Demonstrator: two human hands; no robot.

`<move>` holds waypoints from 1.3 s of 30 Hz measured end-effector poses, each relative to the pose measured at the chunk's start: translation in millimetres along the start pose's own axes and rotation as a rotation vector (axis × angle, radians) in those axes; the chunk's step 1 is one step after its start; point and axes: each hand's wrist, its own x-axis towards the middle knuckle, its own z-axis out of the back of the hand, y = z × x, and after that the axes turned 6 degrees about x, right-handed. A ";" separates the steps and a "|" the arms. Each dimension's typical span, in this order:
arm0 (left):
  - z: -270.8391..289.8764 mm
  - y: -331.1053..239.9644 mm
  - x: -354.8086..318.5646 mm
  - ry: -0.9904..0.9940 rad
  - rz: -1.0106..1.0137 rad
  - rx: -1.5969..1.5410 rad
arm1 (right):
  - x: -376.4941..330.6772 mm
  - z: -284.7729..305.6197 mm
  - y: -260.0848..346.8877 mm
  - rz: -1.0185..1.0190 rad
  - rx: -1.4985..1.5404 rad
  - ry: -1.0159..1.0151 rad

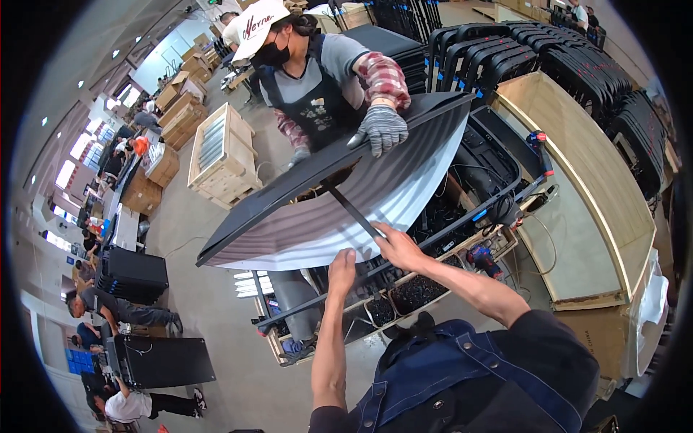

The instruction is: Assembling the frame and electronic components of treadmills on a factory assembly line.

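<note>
Right hand [397, 247] pinches dark strip [351, 210]; left hand [342, 271] by panel [422, 191], cannot tell grip. Far: lettered white cap [254, 32]; right: printed cardboard box [595, 328].

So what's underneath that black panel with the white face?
Past the near edge of the panel, bins of small dark parts and some white strips show below. Whatever lies beneath its middle is covered, so I can't tell.
</note>
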 end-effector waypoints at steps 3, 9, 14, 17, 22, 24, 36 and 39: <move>-0.8 17.1 3.7 0.164 0.005 0.053 | 39.0 -32.3 -13.2 -0.001 -0.020 -0.106; -13.8 55.7 -2.7 0.341 0.048 -0.150 | 63.2 -78.4 -28.0 -0.035 0.039 -0.189; 2.9 55.9 -4.0 0.489 -0.016 -0.076 | 69.5 -95.4 -55.2 -0.074 0.376 -0.025; 41.4 30.4 -8.6 0.483 0.026 -0.467 | 70.4 -86.5 -74.1 -0.143 0.524 0.046; 123.3 10.7 -19.2 0.147 0.191 -0.915 | 72.5 -76.3 -75.9 -0.232 0.476 0.200; 146.6 5.7 -16.5 -0.127 0.133 -1.163 | 73.5 -81.2 -64.2 -0.270 0.457 0.247; 184.4 -31.0 35.2 -0.636 0.397 -1.140 | 85.7 -44.0 -93.3 -0.354 0.286 0.487; 182.0 -18.2 11.9 -0.671 0.456 -1.148 | 68.4 12.3 -68.4 -0.248 0.412 0.330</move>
